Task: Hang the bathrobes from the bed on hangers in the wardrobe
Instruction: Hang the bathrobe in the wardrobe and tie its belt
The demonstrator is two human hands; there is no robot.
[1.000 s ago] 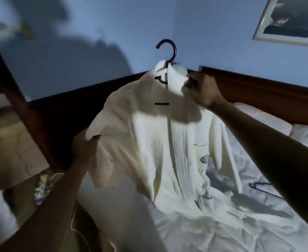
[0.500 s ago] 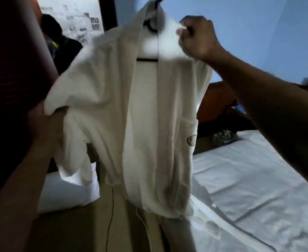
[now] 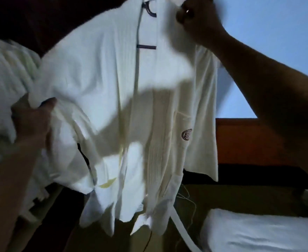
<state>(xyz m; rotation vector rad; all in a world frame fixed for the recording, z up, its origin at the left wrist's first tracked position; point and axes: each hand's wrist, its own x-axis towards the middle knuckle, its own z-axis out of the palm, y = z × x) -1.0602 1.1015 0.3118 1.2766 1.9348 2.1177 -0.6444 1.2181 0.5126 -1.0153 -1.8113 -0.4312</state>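
A white bathrobe (image 3: 98, 73) with a dark logo on its chest pocket hangs on a dark hanger (image 3: 148, 12), whose hook runs off the top edge. My right hand (image 3: 196, 17), held high at the top, grips the robe's shoulder on the hanger. My left hand (image 3: 31, 120) grips the robe's left sleeve at mid-left. The robe's belt trails down toward the bottom edge. Another white bathrobe (image 3: 2, 84) hangs at the far left, half behind the held one.
A dark wardrobe interior (image 3: 46, 20) fills the upper left. A white bed corner (image 3: 262, 233) lies at the lower right, with a wooden headboard (image 3: 247, 140) behind it and a blue wall above. Thin cables hang below the robe.
I have turned left with the robe toward the wardrobe. The robe is lifted higher, the hanger hook now leaves the frame, and another hanging robe has come into view at the left.
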